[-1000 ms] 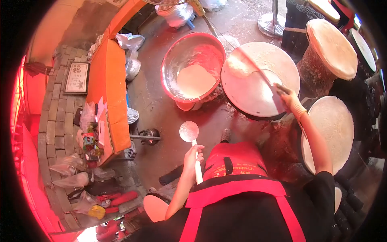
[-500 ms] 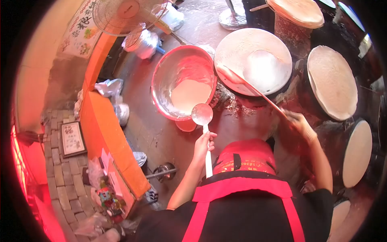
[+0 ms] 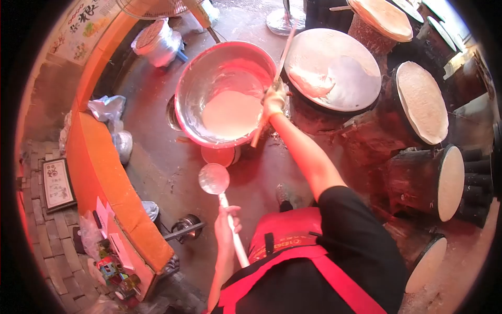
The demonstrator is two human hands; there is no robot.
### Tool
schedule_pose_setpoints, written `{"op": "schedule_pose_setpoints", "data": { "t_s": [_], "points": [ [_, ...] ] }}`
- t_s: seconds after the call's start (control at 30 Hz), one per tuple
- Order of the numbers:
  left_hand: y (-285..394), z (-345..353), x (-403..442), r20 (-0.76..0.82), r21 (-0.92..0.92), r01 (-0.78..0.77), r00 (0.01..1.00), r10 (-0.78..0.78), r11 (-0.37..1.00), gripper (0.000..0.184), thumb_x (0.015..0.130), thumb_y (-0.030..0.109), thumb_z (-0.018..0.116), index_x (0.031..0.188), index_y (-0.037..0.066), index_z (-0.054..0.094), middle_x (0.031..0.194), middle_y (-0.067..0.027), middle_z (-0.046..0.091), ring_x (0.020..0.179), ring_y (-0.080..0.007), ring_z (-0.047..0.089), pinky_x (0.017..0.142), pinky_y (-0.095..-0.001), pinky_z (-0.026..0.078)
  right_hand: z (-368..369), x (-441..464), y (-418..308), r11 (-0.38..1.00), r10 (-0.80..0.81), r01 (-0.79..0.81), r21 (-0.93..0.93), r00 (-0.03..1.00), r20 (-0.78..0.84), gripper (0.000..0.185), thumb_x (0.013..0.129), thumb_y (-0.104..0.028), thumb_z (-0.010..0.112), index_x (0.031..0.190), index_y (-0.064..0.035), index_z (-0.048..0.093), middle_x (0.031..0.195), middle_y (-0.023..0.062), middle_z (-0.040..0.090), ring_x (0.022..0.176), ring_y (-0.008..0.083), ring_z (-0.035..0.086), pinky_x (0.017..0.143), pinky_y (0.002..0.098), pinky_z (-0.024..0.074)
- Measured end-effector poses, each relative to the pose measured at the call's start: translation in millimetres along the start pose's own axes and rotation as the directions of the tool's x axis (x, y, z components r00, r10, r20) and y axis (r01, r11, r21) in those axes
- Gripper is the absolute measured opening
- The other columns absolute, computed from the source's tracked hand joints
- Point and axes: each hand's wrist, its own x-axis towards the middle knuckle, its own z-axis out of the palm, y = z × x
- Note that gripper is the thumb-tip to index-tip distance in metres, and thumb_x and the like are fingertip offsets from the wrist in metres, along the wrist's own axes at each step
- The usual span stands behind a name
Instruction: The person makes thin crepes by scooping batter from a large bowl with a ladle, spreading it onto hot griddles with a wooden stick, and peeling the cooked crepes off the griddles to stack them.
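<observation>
My left hand [image 3: 226, 226] is closed around the pale handle of a ladle [image 3: 213, 179], held below the large metal bowl. Pale batter [image 3: 232, 115] lies in the bottom of this bowl [image 3: 193, 86]. My right hand [image 3: 274, 101] reaches forward to the bowl's right rim, its fingers wrapped round a long wooden spreading stick [image 3: 285, 55]. The stick slants across the rim, between the bowl and a round griddle [image 3: 360, 94]. On that griddle, batter [image 3: 311, 81] covers the left and upper part, while a smooth grey patch shows at the right.
More round griddles bearing pale sheets, such as one pancake [image 3: 422, 102], stand along the right. At the back right a stack of pancakes [image 3: 384, 21] rests on a stand. An orange counter [image 3: 112, 183] curves along the left. A red container [image 3: 218, 155] sits under the bowl.
My right hand has swung left from beside the griddle to the bowl's rim, bringing the stick off the griddle. The ladle has shifted down and left in view, and the camera has turned.
</observation>
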Motion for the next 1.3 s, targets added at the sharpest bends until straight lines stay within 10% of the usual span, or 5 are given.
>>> {"op": "schedule_pose_setpoints", "data": {
  "t_s": [0.4, 0.57, 0.7, 1.0, 1.3],
  "points": [
    [-10.4, -6.0, 17.6, 0.071, 0.031, -0.044, 0.997, 0.041, 0.999, 0.032, 0.104, 0.025, 0.043, 0.111, -0.002, 0.060, 0.084, 0.0006, 0.041, 0.060, -0.0038, 0.040, 0.045, -0.0173, 0.031, -203.9, -120.2, -86.5, 0.951, 0.303, -0.304, 0.057, 0.952, 0.032, 0.040, 0.098, -0.034, 0.055, 0.135, -0.0305, 0.042, 0.066, -0.0020, 0.047, 0.043, 0.0097, 0.041, 0.034, 0.0248, 0.0325],
    [-12.2, 31.7, 16.0, 0.156, -0.035, -0.013, 0.988, 0.018, 0.999, 0.042, 0.105, 0.033, 0.040, 0.113, -0.002, 0.061, 0.085, -0.0001, 0.042, 0.060, -0.0042, 0.040, 0.045, -0.0175, 0.031, -243.9, -63.3, -107.7, 0.696, 0.376, -0.471, 0.542, 0.882, 0.285, 0.026, 0.095, -0.040, 0.056, 0.096, -0.0146, 0.051, 0.064, 0.0009, 0.051, 0.040, 0.0108, 0.037, 0.034, 0.0293, 0.0289],
    [-8.6, 77.4, 10.0, 0.189, -0.085, 0.015, 0.982, 0.002, 0.996, 0.043, 0.106, 0.034, 0.037, 0.110, -0.001, 0.061, 0.085, -0.0005, 0.039, 0.058, -0.0040, 0.039, 0.044, -0.0177, 0.032, -234.9, -101.8, -132.0, 0.922, 0.381, -0.329, -0.205, 0.870, 0.314, 0.027, 0.098, -0.037, 0.054, 0.112, -0.0148, 0.057, 0.064, -0.0021, 0.049, 0.043, 0.0084, 0.038, 0.037, 0.0253, 0.0287],
    [-29.9, 175.2, 0.4, 0.188, -0.015, -0.039, 0.981, 0.042, 0.999, 0.030, 0.103, 0.023, 0.045, 0.108, -0.001, 0.062, 0.083, 0.0016, 0.042, 0.060, -0.0035, 0.040, 0.046, -0.0168, 0.031, -413.4, -10.4, -151.1, 0.789, 0.516, -0.606, 0.098, 0.742, 0.429, 0.035, 0.099, -0.043, 0.049, 0.121, -0.0165, 0.054, 0.066, -0.0005, 0.048, 0.040, 0.0107, 0.035, 0.034, 0.0258, 0.0256],
    [-44.8, 266.5, -19.2, 0.229, -0.009, -0.076, 0.970, 0.076, 0.997, 0.030, 0.104, 0.026, 0.047, 0.110, 0.001, 0.062, 0.077, 0.0052, 0.038, 0.060, -0.0015, 0.037, 0.046, -0.0165, 0.030, -464.9, 35.6, -215.7, 0.750, 0.658, -0.548, -0.369, 0.674, 0.336, 0.031, 0.094, -0.047, 0.054, 0.116, -0.0242, 0.051, 0.062, -0.0026, 0.046, 0.038, 0.0097, 0.034, 0.034, 0.0257, 0.0257]
  ]
}}
